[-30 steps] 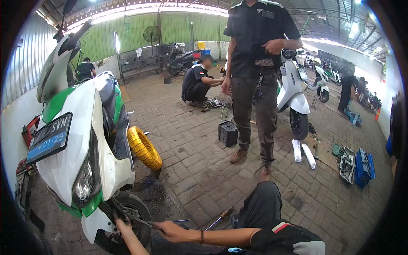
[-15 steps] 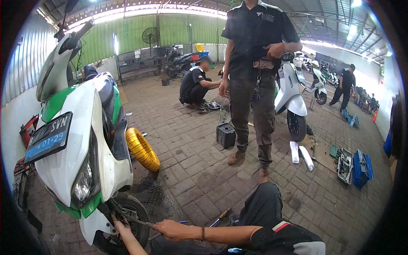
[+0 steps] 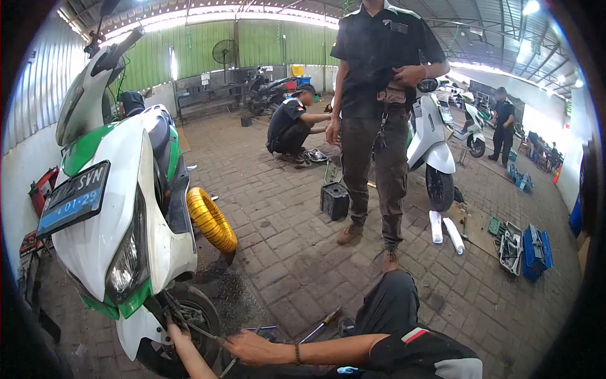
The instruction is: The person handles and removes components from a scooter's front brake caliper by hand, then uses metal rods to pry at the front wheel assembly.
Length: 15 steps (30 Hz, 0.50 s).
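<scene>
My left hand [image 3: 178, 333] is at the front wheel [image 3: 180, 319] of a white and green scooter [image 3: 104, 237], its fingers partly hidden under the front fender and fork. A long metal tool [image 3: 201, 331] runs from there towards my right hand [image 3: 250, 348]. My right hand is closed around the near end of that tool, just right of the wheel. Beneath its fingers a thin metal rod [image 3: 228, 367] slants down and left; whether the hand holds it too is unclear.
A screwdriver-like tool [image 3: 324, 323] lies by my knee. A person [image 3: 382, 120] stands ahead; another [image 3: 293, 123] crouches behind. A yellow-wrapped tire [image 3: 212, 220] is beside the scooter. A black box [image 3: 334, 201], white rolls [image 3: 436, 227] and a blue toolbox [image 3: 536, 252] are on the paving.
My right hand has shifted slightly, and the thin rod below it now shows. At the back right, a bent person has straightened up and turned.
</scene>
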{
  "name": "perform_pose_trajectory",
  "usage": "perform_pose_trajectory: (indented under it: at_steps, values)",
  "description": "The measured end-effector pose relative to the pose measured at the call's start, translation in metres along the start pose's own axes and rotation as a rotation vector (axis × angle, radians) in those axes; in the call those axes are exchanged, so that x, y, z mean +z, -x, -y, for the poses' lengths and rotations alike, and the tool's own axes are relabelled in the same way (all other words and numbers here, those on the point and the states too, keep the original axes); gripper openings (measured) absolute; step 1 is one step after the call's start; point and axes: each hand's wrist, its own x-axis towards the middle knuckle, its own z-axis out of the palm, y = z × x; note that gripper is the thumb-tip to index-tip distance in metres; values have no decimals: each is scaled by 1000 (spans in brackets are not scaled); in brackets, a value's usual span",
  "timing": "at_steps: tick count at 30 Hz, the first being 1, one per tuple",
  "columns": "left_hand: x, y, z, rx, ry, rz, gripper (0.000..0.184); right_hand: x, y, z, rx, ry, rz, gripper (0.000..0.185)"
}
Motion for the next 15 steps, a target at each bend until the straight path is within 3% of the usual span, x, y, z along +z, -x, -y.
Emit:
perform_pose_trajectory:
  at_steps: [1, 3, 5, 7, 9, 11, 13, 14, 15]
  values:
    - [-14, -15, 5, 19, 74, 149, 33, 0, -1, 2, 1, -5, 3, 56]
    - [-28, -32, 8, 6, 81, 112, 34, -1, -7, 6, 48, 37, 120, 59]
    - [-37, -41, 11, -2, 95, 75, 35, -7, -7, 10, 18, 75, 87, 55]
    - [-9, -21, 5, -43, 175, 132, 35, -15, -9, 10, -35, 103, 65, 52]
    - [35, 23, -10, -107, 153, 223, 39, -14, -13, 10, -9, 206, 43, 33]
    - [22, 26, 1, 344, -597, 236, 40, -13, -12, 2, -86, 192, 124, 15]
    - [13, 29, 12, 785, -1193, 139, 42, -39, -20, 16, -40, 238, 184, 17]
    - [21, 14, 19, 427, -491, 234, 35, -40, -19, 17, -23, 209, 171, 18]
    - [29, -3, 26, 164, 278, 148, 29, -38, -21, 16, 21, 185, 148, 19]
